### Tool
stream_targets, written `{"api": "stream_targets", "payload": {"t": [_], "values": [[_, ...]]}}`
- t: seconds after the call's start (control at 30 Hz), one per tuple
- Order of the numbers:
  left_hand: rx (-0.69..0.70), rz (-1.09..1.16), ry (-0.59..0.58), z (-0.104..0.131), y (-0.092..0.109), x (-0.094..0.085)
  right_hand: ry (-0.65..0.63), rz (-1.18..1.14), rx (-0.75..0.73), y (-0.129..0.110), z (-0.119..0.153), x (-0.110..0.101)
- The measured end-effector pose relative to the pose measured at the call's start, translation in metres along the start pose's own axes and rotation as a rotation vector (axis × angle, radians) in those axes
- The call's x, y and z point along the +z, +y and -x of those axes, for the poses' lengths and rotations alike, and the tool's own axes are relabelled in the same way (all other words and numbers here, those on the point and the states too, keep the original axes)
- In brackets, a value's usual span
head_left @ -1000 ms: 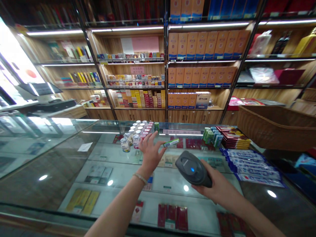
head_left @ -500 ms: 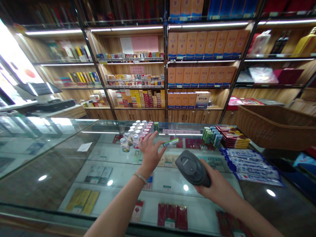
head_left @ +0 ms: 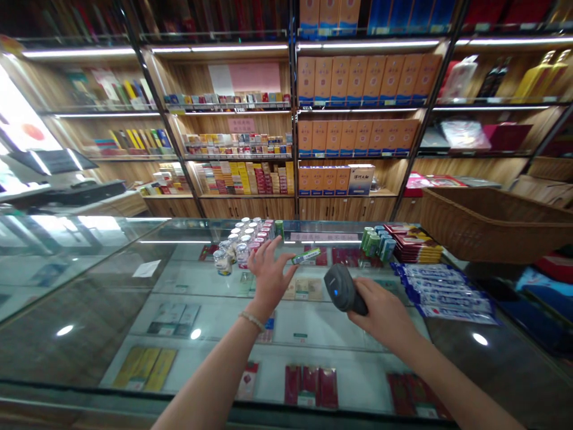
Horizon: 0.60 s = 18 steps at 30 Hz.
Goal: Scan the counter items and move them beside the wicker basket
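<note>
Glass counter [head_left: 219, 319]: left hand [head_left: 267, 276], one green pack [head_left: 307, 256]; right hand [head_left: 385, 312], one scanner [head_left: 341, 288].

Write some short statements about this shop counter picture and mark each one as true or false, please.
1. The left hand holds a small green pack. True.
2. The dark scanner lies on the glass counter. False: the right hand holds it above the glass.
3. A pale bracelet is worn on the left arm. True.
4. The right hand touches the woven basket. False: the hand and the basket are apart.
5. A blue light shows on the scanner. True.
6. The blue-and-white packets are at the picture's left edge. False: they lie toward the right side.
</note>
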<state>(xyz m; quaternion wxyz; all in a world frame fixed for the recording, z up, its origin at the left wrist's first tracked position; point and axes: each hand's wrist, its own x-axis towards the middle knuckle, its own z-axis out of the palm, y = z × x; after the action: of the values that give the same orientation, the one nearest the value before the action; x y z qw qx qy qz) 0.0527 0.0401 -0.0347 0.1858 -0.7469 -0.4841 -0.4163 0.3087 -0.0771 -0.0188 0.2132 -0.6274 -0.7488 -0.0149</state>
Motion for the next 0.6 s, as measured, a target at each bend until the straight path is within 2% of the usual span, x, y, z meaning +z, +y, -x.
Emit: {"api": "stream_targets", "payload": {"t": [0.07, 0.17, 0.47, 0.6], "values": [[-0.010, 0.007, -0.008, 0.000, 0.000, 0.000, 0.060, 0.023, -0.112, 0.000, 0.001, 0.009], [-0.019, 0.015, -0.016, 0.000, 0.001, 0.000, 0.072, 0.044, -0.163, 0.001, 0.004, 0.020], [-0.008, 0.036, -0.010, -0.001, 0.004, -0.001, -0.100, 0.081, -0.187, -0.011, 0.012, 0.025], [0.001, 0.045, -0.010, -0.001, 0.005, 0.000, -0.216, 0.044, -0.164, -0.010, 0.012, 0.019]]}}
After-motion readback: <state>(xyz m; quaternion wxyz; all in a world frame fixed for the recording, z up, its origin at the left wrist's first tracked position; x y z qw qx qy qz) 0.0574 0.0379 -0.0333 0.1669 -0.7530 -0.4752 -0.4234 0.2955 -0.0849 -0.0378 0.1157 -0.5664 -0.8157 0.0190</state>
